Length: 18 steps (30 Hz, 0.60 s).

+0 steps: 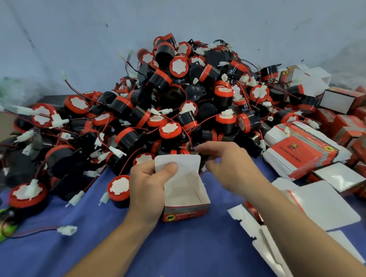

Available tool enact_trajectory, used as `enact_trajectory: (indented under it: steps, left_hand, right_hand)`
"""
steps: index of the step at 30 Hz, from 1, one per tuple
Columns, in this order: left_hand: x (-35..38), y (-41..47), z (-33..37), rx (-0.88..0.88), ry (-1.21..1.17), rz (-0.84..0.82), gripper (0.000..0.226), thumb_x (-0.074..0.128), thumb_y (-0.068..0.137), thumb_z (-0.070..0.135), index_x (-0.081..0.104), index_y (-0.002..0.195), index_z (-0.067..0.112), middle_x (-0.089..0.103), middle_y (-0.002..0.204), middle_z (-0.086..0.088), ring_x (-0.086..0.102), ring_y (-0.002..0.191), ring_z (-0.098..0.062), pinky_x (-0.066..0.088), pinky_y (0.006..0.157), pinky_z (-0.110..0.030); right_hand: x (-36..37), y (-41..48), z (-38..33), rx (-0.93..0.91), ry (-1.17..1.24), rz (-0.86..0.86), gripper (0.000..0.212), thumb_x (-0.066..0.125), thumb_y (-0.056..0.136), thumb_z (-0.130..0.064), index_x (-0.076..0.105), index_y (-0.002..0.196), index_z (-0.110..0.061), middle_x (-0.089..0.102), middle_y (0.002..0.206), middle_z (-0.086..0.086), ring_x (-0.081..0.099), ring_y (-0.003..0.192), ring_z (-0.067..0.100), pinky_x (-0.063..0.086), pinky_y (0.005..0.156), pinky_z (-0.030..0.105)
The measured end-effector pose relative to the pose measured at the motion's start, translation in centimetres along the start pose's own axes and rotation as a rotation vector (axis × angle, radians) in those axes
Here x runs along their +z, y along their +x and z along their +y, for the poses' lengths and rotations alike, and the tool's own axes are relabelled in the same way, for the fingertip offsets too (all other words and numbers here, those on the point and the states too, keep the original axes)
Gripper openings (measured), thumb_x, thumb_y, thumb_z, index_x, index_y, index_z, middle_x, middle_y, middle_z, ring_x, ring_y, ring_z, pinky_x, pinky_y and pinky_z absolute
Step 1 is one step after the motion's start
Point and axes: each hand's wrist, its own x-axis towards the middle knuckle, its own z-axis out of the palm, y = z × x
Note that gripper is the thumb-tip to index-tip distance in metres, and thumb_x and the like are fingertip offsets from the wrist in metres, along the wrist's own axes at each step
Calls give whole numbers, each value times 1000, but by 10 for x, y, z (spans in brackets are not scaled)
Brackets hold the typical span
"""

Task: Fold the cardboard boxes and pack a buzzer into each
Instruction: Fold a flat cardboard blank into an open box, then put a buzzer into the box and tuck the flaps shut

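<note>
Left hand (147,189) grips open box (184,194), frame centre, thumb on flap. Right hand (224,163) at buzzer pile (175,96) edge, fingers curled; grasp unclear.

Box (184,189) – centre, upright, open, flap raised, white inside. Buzzers (175,100) – black-red heap, 12 o'clock. Flat boxes (302,150) stacked, 3 o'clock.

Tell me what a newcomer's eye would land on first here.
A big heap of red-and-black buzzers fills the middle. In front, the left hand grips an open box over the blue cloth; the right hand reaches toward the heap. Flat red box blanks lie stacked at right.
</note>
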Motion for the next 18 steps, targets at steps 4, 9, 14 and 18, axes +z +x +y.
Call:
enact_trajectory:
  steps: [4, 9, 14, 18]
  left_hand:
    - [-6, 4, -2, -11, -28, 37, 16, 66, 78, 28, 82, 79, 26, 78, 88, -11, 77, 80, -30, 61, 64, -45]
    - [-5, 4, -5, -19, 15, 35, 15, 67, 79, 31, 81, 78, 29, 78, 88, -7, 77, 82, -27, 62, 69, -52]
    - [-2, 4, -2, -17, 28, 19, 14, 69, 83, 29, 81, 76, 31, 78, 86, 0, 77, 81, -20, 64, 65, -43]
    - [8, -5, 4, 14, 55, -115, 37, 65, 98, 13, 82, 78, 39, 79, 82, 7, 76, 77, -9, 54, 57, -19]
  right_hand:
    - [12, 22, -7, -191, -538, -51, 59, 67, 88, -20, 54, 144, -36, 57, 142, -10, 45, 115, 24, 44, 97, 32]
    - [15, 24, -13, -225, -533, -5, 61, 80, 81, -30, 60, 138, -32, 29, 165, 3, 28, 145, 25, 33, 110, 41]
    - [-44, -14, -16, -17, 299, 304, 36, 85, 70, -33, 75, 104, -40, 75, 96, -19, 69, 89, -1, 57, 83, 30]
    - [-33, -55, -12, 85, 241, 446, 42, 69, 65, -62, 66, 101, -39, 71, 92, -22, 64, 86, -5, 48, 70, 19]
